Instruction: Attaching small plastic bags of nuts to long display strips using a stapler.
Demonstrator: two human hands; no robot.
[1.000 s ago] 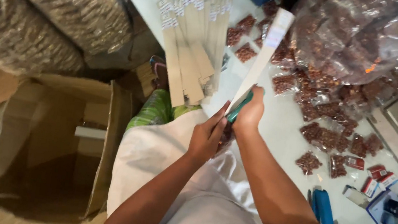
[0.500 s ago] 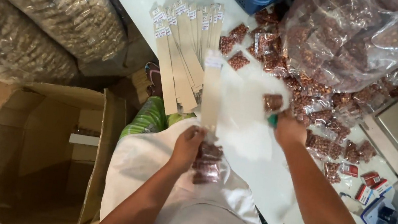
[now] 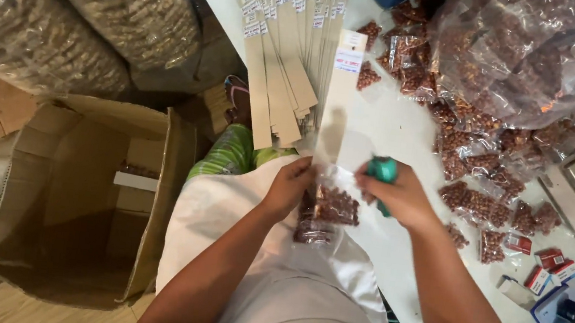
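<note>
1. My left hand (image 3: 289, 187) pinches the left edge of a small clear packet of brown nuts (image 3: 329, 207), fingers curled tight around it, just above my lap.
2. My right hand (image 3: 400, 196) is wrapped around a green stapler (image 3: 382, 172), held just beside the packet's upper right edge.
3. A long tan cardboard strip (image 3: 341, 95) rises from the packet toward the far side of the white table (image 3: 387, 126); a small white label with red print sits at its far end.
4. Left of it lies a fanned stack of matching strips (image 3: 287, 59), each with a white label at the top.
5. To the right, many filled small packets (image 3: 479, 178) are scattered below a large clear bag of nuts (image 3: 535, 49).
6. An open cardboard box (image 3: 89, 196) stands on the floor to my left.
</note>
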